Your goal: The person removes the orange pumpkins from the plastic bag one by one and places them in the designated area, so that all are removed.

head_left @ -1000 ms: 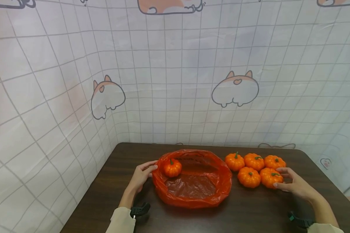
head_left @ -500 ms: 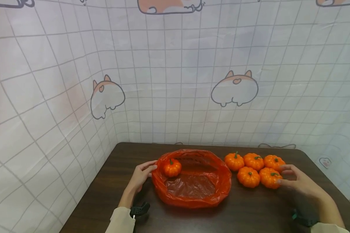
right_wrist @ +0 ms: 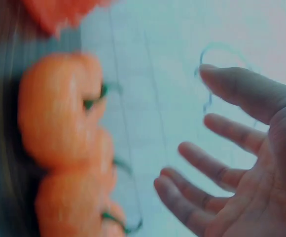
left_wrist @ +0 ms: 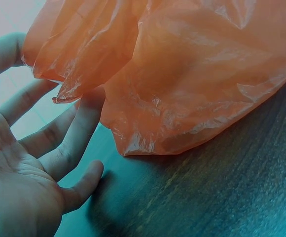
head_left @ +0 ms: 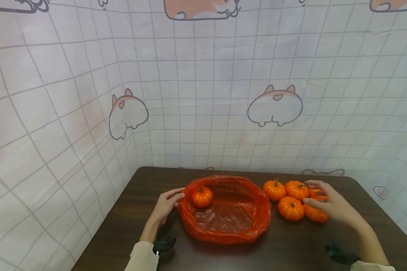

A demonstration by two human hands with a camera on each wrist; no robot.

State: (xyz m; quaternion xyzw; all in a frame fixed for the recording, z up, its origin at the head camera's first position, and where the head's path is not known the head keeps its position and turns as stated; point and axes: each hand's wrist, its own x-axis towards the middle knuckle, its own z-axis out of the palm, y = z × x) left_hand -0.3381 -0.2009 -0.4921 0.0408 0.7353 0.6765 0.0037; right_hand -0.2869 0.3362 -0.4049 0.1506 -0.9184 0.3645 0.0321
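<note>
A red plastic bag (head_left: 225,238) stands with its mouth spread wide on the dark table. Inside it, at the left, lies one small orange pumpkin (head_left: 202,197) with a green stem. My left hand (head_left: 165,206) holds the bag's left rim; in the left wrist view the folded edge lies between thumb and fingers, the other fingers spread below. Right of the bag sit several more small pumpkins (head_left: 291,208) in a tight cluster. Over the cluster's right side hovers my right hand (head_left: 335,203), fingers spread and holding nothing; it partly hides two pumpkins. The right wrist view shows it apart from them.
The dark wood-grain table (head_left: 285,248) reaches back to a white grid-patterned cloth (head_left: 196,113) with cartoon dogs, which hangs behind and along the left. A black wrist device (head_left: 164,244) sits on the left wrist, another (head_left: 340,256) at the right.
My right hand has left the front right pumpkin, drawn back a little, then moved left and up over the cluster. The left hand stays at the bag's rim.
</note>
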